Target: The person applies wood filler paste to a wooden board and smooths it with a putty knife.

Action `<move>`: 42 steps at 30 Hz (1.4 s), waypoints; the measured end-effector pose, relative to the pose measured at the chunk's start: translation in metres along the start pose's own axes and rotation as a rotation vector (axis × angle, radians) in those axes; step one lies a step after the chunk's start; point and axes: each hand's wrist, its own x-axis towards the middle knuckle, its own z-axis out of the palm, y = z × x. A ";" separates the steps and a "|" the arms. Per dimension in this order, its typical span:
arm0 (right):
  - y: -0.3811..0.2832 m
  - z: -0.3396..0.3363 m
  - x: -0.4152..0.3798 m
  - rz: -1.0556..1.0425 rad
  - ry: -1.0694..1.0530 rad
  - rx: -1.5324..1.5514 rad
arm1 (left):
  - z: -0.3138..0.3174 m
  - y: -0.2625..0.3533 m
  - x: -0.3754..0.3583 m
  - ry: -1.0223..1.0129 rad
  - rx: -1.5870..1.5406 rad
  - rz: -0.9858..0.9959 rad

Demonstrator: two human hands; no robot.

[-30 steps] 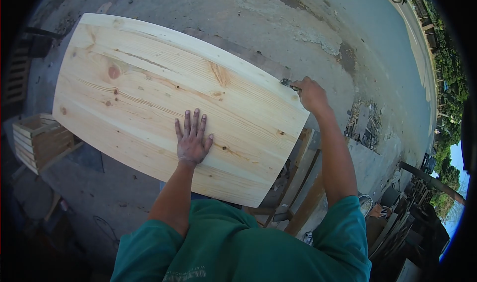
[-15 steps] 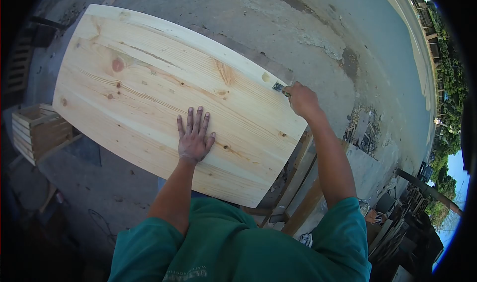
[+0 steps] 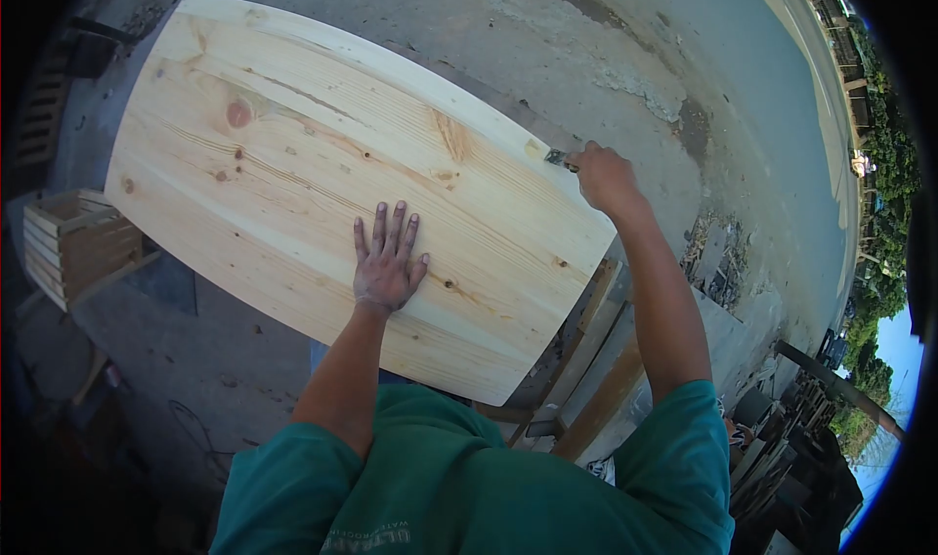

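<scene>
A wide pale pine tabletop (image 3: 293,184) with curved long sides and several knots lies across the middle of the view. My left hand (image 3: 386,267) rests flat on it near the front edge, fingers spread. Out by the far right edge, my right hand (image 3: 604,176) is closed around the handle of a putty knife (image 3: 559,158). The knife's blade points left, right beside a small yellowish patch (image 3: 535,149) on the wood. My fingers hide most of the handle.
A slatted wooden crate (image 3: 83,242) stands at the left. Wooden beams (image 3: 606,399) sit under the tabletop's right end. Debris (image 3: 718,247) lies on the concrete at the right, and stacked scrap (image 3: 782,457) stands at lower right. A road (image 3: 772,96) runs beyond.
My right hand with the putty knife has moved slightly up and right, and the blade has turned to lie flatter. My left hand stays flat on the wood; the view has shifted a little.
</scene>
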 end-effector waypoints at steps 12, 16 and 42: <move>0.034 0.031 -0.034 0.078 -0.022 -0.060 | -0.003 0.003 -0.001 -0.024 0.041 -0.002; 0.094 0.077 -0.102 0.167 0.182 0.379 | -0.001 0.002 -0.001 -0.011 0.035 -0.001; 0.083 0.149 -0.127 0.384 0.040 0.575 | 0.002 0.006 -0.001 0.046 0.084 0.007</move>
